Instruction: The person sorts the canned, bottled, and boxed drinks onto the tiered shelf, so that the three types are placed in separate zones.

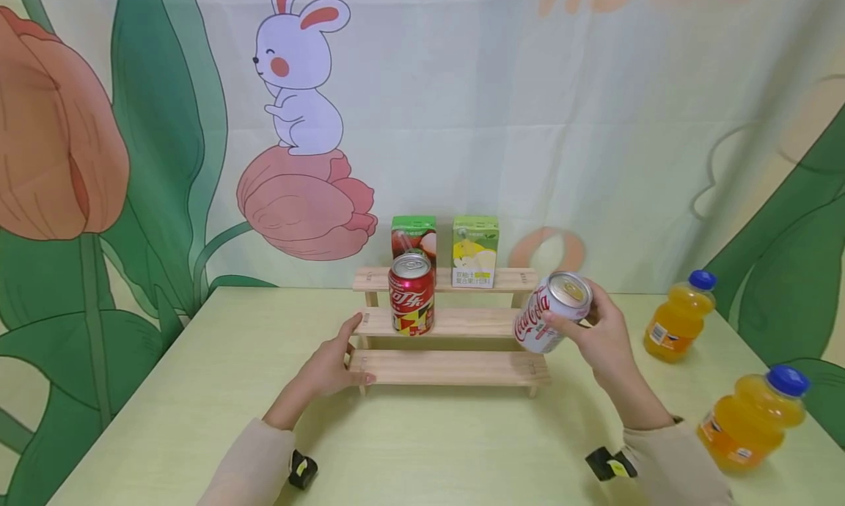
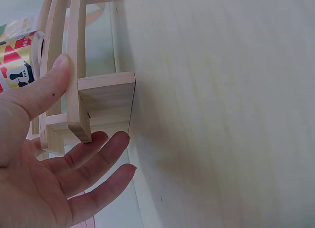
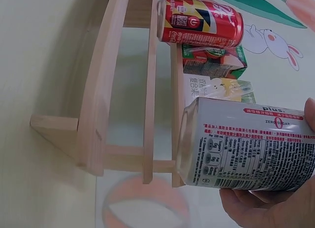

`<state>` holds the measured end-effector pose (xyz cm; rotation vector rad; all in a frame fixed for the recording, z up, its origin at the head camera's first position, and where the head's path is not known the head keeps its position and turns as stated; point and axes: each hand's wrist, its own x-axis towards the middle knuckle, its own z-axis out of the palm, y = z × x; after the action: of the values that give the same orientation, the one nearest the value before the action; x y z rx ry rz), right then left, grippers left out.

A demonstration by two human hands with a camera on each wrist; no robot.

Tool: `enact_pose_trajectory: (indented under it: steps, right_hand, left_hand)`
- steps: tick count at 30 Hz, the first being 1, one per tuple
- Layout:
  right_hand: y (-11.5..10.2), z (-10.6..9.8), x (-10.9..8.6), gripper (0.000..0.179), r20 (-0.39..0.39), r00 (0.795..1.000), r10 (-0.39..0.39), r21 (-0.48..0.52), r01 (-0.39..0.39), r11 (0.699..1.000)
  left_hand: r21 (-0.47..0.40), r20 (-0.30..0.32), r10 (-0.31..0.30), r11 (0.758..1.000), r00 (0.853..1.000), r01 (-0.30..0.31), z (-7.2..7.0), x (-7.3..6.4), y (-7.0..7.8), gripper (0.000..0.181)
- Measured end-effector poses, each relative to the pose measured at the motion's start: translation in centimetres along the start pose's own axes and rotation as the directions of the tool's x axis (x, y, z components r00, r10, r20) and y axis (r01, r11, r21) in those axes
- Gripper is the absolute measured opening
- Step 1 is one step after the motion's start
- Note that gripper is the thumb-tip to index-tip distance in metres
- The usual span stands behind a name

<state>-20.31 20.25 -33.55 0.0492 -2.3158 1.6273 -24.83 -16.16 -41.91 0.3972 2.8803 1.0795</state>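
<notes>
A three-tier wooden display rack (image 1: 449, 367) stands on the table. My left hand (image 1: 330, 365) holds its left end; in the left wrist view the thumb (image 2: 51, 87) lies on a plank and the fingers bend around the end. My right hand (image 1: 609, 337) grips a white Coca-Cola can (image 1: 538, 323), tilted, by the rack's right end. In the right wrist view the can (image 3: 246, 144) shows its printed back, and whether it touches the rack I cannot tell. A red cola can (image 1: 412, 293) stands upright on the middle tier's left part.
On the top tier are a lychee-pictured juice box (image 1: 414, 231), partly behind the red can, and a pale green juice box (image 1: 475, 253). Two orange drink bottles (image 1: 680, 319) with blue caps stand on the table at right. A printed curtain (image 1: 449, 125) hangs behind.
</notes>
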Motion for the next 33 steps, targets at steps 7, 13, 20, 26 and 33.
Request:
enact_pose_trajectory:
  steps: [7, 13, 20, 26, 33]
  right_hand:
    - [-0.3, 0.9, 0.2, 0.062, 0.005, 1.0, 0.009, 0.073, -0.009, 0.997]
    - [-0.7, 1.7, 0.3, 0.059, 0.001, 1.0, 0.002, 0.132, -0.003, 0.991]
    - [-1.0, 2.5, 0.5, 0.059, -0.001, 1.0, 0.007, 0.179, -0.007, 0.984]
    - [-1.0, 3.0, 0.7, 0.058, 0.001, 1.0, 0.006, 0.201, -0.006, 0.98]
    - [-1.0, 3.6, 1.0, 0.057, 0.012, 1.0, 0.004, 0.207, -0.006, 0.978]
  left_hand:
    - [-0.008, -0.003, -0.002, 1.0, 1.0, 0.002, 0.0, 0.1, -0.2, 0.101]
    - [0.002, -0.002, 0.0, 1.0, 1.0, 0.0, 0.0, 0.1, -0.1, 0.101]
    - [0.007, -0.005, 0.006, 1.0, 1.0, -0.005, 0.0, 0.1, -0.2, 0.101]
    - [0.007, -0.004, 0.005, 1.0, 1.0, -0.005, 0.0, 0.1, -0.2, 0.101]
    - [0.004, -0.003, 0.002, 1.0, 1.0, -0.002, -0.1, 0.1, -0.1, 0.101]
